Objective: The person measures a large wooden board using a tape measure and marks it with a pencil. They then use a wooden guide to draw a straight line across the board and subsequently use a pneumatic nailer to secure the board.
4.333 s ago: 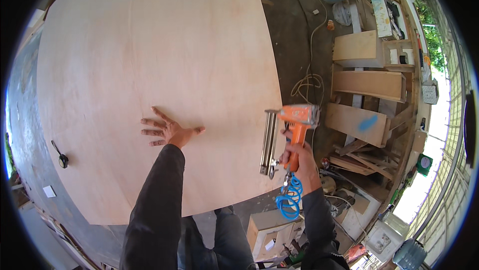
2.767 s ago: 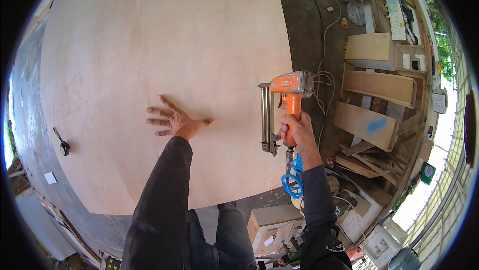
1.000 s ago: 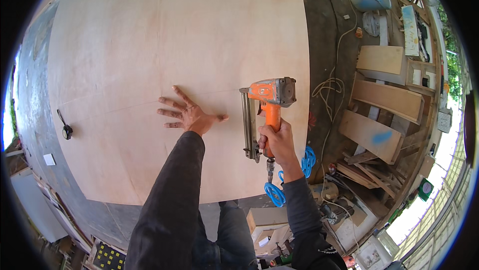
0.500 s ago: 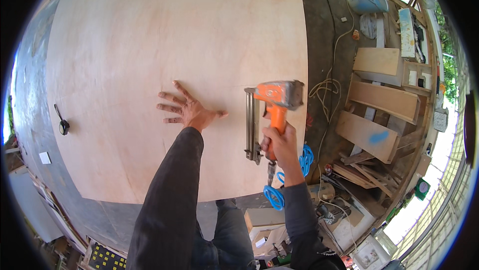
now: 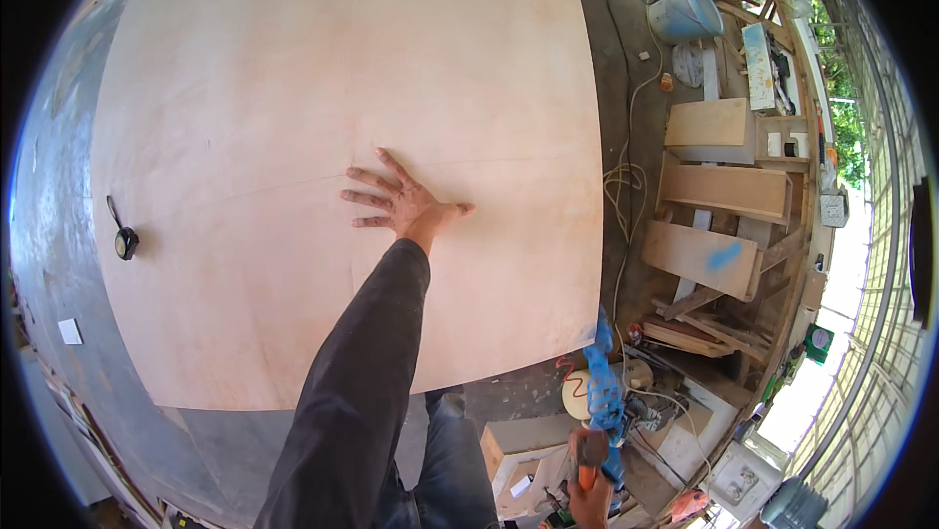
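My left hand (image 5: 409, 206) lies flat with its fingers spread on a large pale plywood sheet (image 5: 245, 138), holding nothing. A faint line crosses the sheet just beyond its fingertips. Low at the right, past the sheet's near edge, my right hand (image 5: 589, 505) is closed on the orange nail gun (image 5: 587, 475). Only the gun's dark end and a bit of orange show; the rest is hidden or blurred. The blue air hose (image 5: 604, 397) is smeared beside it. At the sheet's left edge rests a black tape measure (image 5: 125, 243).
Along the right stand plywood boxes (image 5: 729, 192), wood scraps (image 5: 699, 333) and a blue bucket (image 5: 687, 13). Pale cords (image 5: 626, 177) lie on the dark floor beside the sheet. A small wooden cabinet (image 5: 528, 441) stands near my legs. A white square (image 5: 69, 331) lies at left.
My right hand has swung the nail gun from above the sheet down to the lower right, and the hose moved with it. My left hand appears slightly further right, still spread; the view has shifted.
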Demonstrator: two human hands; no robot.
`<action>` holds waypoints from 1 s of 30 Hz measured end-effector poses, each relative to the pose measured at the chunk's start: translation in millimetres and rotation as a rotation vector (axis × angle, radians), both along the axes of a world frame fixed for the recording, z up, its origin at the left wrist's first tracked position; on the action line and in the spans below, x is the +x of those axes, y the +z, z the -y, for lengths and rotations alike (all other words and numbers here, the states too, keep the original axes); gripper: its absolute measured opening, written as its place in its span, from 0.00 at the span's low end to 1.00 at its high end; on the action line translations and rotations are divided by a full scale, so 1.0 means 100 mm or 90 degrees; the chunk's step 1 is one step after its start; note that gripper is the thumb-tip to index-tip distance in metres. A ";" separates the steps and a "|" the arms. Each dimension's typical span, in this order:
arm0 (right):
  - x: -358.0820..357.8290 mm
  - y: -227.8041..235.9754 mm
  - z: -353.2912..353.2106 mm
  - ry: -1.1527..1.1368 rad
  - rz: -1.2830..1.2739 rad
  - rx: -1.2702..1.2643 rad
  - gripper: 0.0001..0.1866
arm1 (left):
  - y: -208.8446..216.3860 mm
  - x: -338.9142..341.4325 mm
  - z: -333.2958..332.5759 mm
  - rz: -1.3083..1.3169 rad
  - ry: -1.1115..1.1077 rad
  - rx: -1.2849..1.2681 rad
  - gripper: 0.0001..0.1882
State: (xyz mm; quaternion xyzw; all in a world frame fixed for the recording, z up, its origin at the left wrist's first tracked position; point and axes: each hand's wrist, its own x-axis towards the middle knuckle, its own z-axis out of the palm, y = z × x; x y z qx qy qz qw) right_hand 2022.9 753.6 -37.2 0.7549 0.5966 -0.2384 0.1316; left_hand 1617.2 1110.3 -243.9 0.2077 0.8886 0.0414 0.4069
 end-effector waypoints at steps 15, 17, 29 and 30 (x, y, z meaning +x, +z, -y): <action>-2.20 -0.73 -0.88 -0.328 -0.555 -0.052 0.09 | -0.17 -1.65 1.02 -0.109 0.125 0.013 0.86; -2.56 -0.83 -1.23 -0.405 -0.676 -0.018 0.05 | -0.05 -1.90 1.06 -0.080 0.189 -0.032 0.88; -3.26 -1.39 -2.91 -0.444 -0.746 -0.052 0.16 | -0.12 -2.03 1.13 -0.040 0.151 -0.030 0.90; -3.25 -1.43 -2.97 -0.426 -0.730 -0.056 0.13 | -0.13 -2.04 1.13 -0.037 0.152 -0.027 0.91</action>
